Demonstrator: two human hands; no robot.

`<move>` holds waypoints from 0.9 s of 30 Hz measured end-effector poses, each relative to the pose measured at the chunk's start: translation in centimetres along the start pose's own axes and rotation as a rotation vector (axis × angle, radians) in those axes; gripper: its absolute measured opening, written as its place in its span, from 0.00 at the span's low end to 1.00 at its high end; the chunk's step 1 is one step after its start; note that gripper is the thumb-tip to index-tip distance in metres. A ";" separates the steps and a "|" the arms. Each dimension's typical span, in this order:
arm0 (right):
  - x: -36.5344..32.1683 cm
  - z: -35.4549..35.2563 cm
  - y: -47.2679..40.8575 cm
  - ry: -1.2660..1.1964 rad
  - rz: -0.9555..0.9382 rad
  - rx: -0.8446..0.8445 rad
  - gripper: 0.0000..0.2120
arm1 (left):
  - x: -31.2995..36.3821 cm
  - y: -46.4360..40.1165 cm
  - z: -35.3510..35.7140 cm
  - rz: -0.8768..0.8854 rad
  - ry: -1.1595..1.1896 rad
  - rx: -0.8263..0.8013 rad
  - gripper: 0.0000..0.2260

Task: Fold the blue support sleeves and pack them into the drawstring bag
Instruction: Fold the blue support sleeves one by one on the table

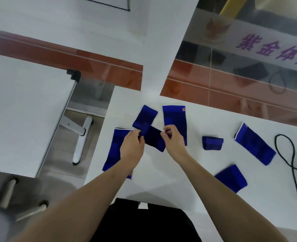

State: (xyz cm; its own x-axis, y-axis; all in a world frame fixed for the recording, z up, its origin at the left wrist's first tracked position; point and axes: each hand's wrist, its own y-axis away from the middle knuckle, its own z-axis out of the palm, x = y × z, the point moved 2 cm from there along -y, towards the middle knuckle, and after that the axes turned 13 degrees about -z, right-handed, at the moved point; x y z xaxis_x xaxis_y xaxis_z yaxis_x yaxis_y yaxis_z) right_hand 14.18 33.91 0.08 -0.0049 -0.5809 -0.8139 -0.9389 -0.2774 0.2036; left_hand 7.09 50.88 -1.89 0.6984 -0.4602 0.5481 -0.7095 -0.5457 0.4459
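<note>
Both hands hold one blue support sleeve (pixel 153 138) just above the white table (pixel 161 175). My left hand (pixel 132 147) pinches its left end and my right hand (pixel 174 142) pinches its right end. Other blue sleeves lie flat around it: one at the left under my left wrist (pixel 112 154), one behind (pixel 145 117), and a long one (pixel 174 119) past my right hand. To the right lie a small folded sleeve (pixel 212 143), a long sleeve (pixel 254 144) and a near one (pixel 231 178). A black cord (pixel 292 165) at the far right edge may belong to the drawstring bag, which is mostly out of view.
A second white table (pixel 21 110) stands to the left across a gap showing the floor and a white table leg (pixel 81 138). Behind the table rise a white pillar (pixel 158 49) and a glass panel with purple lettering (pixel 266 48).
</note>
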 end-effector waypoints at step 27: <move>0.6 5.2 -8.3 -0.185 0.336 -0.124 0.06 | 6.4 -12.6 -1.4 0.070 0.060 -0.101 0.18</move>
State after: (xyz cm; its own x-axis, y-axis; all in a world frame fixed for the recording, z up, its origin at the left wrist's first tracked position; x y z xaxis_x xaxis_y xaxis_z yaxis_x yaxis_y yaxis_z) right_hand 20.24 39.84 -4.91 -0.3774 -0.5105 -0.7727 -0.8256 -0.1924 0.5304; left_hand 20.35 55.78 -3.00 0.6419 -0.4505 0.6205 -0.7645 -0.4390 0.4721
